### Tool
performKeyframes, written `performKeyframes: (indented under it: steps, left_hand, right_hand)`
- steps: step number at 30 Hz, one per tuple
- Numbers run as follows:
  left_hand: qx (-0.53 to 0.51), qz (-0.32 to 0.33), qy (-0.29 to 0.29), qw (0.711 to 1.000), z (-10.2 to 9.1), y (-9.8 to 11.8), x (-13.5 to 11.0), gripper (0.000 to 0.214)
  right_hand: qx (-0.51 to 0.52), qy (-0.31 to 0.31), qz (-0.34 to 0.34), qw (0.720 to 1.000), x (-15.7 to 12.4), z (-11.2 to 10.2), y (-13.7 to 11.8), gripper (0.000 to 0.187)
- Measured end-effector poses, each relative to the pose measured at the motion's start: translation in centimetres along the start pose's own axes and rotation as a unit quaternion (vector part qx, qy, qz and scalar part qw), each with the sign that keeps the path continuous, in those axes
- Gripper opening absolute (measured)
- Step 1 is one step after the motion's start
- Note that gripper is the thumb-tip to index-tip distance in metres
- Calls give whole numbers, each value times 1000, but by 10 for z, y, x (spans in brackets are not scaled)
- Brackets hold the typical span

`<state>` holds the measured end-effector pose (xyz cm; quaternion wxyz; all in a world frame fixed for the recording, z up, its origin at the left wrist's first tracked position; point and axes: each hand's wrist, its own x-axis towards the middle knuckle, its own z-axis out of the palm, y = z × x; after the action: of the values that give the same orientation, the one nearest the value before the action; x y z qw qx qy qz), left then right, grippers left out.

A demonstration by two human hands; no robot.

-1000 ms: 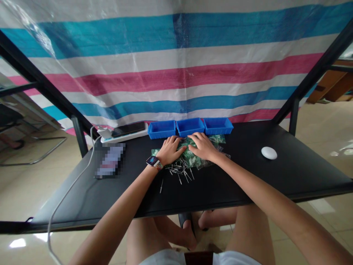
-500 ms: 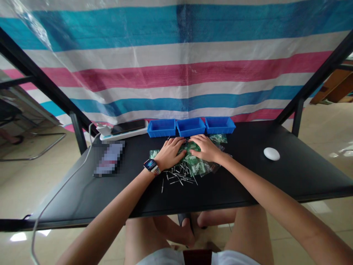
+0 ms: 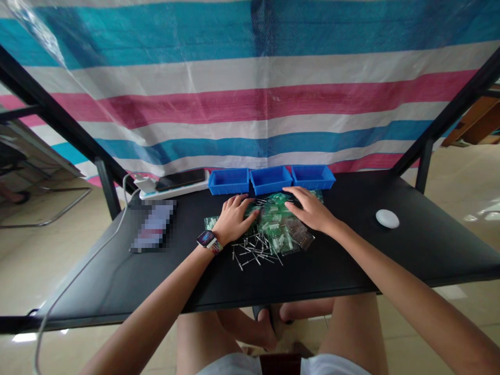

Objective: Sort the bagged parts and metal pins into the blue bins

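A mixed heap lies on the black table between my hands. Small clear and green plastic packets [image 3: 278, 221] make up most of it, with a brownish packet [image 3: 300, 233] at its right side. Loose metal pop rivets [image 3: 255, 251] spread toward me from its front, and a few more show at the back. My left hand [image 3: 234, 216], with a watch at the wrist, rests on the heap's left edge, fingers spread. On the right edge is my right hand [image 3: 311, 208], thumb and fingers apart. Neither hand visibly grips anything; what lies under the palms is hidden.
Behind the heap stand three blue bins, the left [image 3: 228, 182], middle [image 3: 271, 180] and right [image 3: 312, 177]. A power strip [image 3: 172, 191] carries a dark phone [image 3: 182, 179]. Further left lies a blurred-out phone-like item [image 3: 154, 225]; a white oval object [image 3: 387, 219] sits at right.
My hands have moved apart, the left one leftward and the right one rightward, uncovering more of the packets in the middle. A few rivets at the front have shifted.
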<state>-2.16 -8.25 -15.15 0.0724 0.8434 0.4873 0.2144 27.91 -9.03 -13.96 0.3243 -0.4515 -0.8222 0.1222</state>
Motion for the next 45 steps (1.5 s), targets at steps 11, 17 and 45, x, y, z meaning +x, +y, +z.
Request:
performKeyframes:
  steps: [11,17,45]
  left_hand:
    - [-22,10,4,1000,2,3,6,53]
    - [-48,55,-17,997,-1,11,5,44]
    - [-134,-41,9,990,14,4,37,61]
  right_hand:
    - [-16,6,14,1000,-45,-8,24,39]
    - [-18,40,2,999,-22,1,7,37]
    - [52,169,33,984,7,-2,15,31]
